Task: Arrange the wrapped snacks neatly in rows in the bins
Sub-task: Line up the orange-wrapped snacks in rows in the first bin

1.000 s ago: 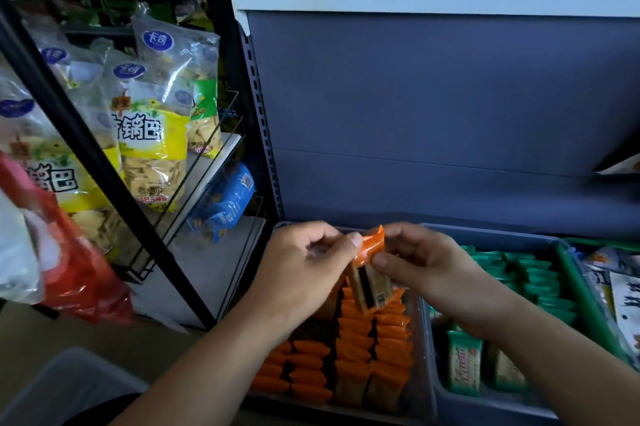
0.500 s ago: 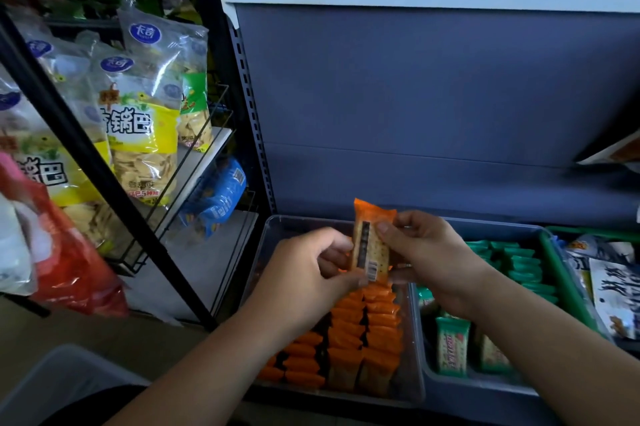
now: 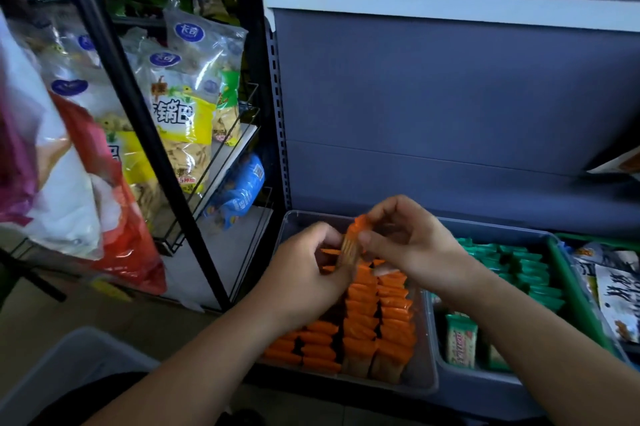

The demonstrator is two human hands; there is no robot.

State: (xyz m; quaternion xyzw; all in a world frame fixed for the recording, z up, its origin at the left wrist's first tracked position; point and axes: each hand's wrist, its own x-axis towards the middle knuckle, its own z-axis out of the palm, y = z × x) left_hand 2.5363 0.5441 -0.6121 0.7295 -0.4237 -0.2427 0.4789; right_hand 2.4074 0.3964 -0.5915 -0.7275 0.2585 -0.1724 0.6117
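Note:
A clear bin [image 3: 420,378] on the low shelf holds rows of orange-wrapped snacks [image 3: 379,318]. Above its back half I hold one orange-wrapped snack [image 3: 350,245] upright, edge-on to me. My left hand [image 3: 308,270] pinches it from the left and my right hand [image 3: 408,242] pinches it from the right, fingertips meeting on the wrapper. The grey bin [image 3: 460,373] to the right carries green-wrapped snacks [image 3: 519,273] in rows at the back and a few standing packs [image 3: 460,341] at the front.
A black wire rack [image 3: 221,166] with large yellow snack bags [image 3: 180,121] stands to the left. Red and white bags [image 3: 86,204] hang near my left. A green bin [image 3: 581,301] with dark-printed packs sits far right. A grey tub [image 3: 69,373] lies bottom left.
The orange snack has turned from showing its flat barcode side to edge-on, and both hands have closed in tighter around it over the bin.

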